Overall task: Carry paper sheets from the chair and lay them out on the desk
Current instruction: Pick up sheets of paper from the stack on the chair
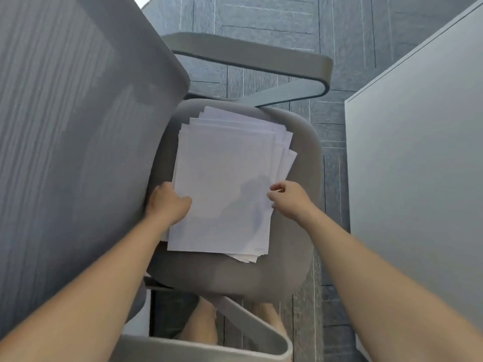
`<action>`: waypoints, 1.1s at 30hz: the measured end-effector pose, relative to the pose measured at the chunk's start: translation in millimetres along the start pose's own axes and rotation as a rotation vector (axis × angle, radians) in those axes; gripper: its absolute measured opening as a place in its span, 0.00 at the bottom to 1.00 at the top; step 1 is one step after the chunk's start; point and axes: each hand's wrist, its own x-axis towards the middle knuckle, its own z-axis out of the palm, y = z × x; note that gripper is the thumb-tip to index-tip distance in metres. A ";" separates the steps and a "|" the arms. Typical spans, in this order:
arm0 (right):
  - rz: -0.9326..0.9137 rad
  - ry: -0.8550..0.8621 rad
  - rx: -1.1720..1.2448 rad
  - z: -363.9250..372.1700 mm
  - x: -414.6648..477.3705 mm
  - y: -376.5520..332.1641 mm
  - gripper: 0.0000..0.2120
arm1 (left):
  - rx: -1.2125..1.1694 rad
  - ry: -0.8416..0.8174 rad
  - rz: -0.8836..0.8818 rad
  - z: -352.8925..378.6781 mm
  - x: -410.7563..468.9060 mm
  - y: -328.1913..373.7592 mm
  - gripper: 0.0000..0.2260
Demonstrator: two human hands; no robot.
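While the left hand [168, 203] is gripping the left edge of the paper sheets [224, 178], thumb on top, and the right hand [290, 199] is pinching their right edge, the stack is lying fanned on the chair seat [300, 231]. Lifting unevenly is likely risking the loose lower sheets sliding out before reaching the desk [418, 152] at the right.

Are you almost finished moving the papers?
Not nearly. Nothing looks done yet: the paper sheets lie piled on the chair seat. In hand: the left hand grips the pile's left edge; the right hand is at its right edge. Left: carrying them over and laying them out on the desk.
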 end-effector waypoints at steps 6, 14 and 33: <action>0.043 0.100 0.123 42.8 29.7 0.4 0.06 | -0.256 0.031 -0.115 31.3 7.3 -0.5 0.20; 0.154 0.147 0.344 57.8 21.3 -18.8 0.07 | -0.238 0.060 -0.149 41.1 0.5 10.5 0.26; 0.165 0.205 0.350 63.9 25.7 -28.5 0.18 | -0.169 0.078 -0.211 42.0 1.7 10.2 0.26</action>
